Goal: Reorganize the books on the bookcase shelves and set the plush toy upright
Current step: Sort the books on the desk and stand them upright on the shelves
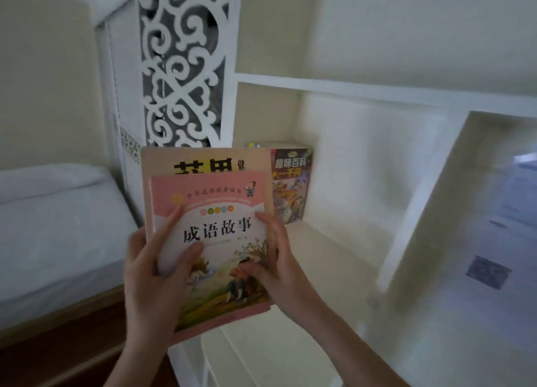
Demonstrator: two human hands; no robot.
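I hold two books upright in front of the white bookcase (348,90). The front one is a pink book with a painted cover (220,235); behind it stands a larger tan book with big black letters (203,161). My left hand (151,267) grips their left edge, thumb across the cover. My right hand (276,258) grips the right edge with curled fingers. A colourful cartoon book (292,183) stands upright at the left end of the shelf compartment, just behind the held books. No plush toy is in view.
A carved white lattice panel (183,64) rises left of the shelf. A bed with white bedding (58,226) lies at the left. Another shelf opening (494,212) shows at the right, and a lower shelf board (261,357) sits beneath my hands.
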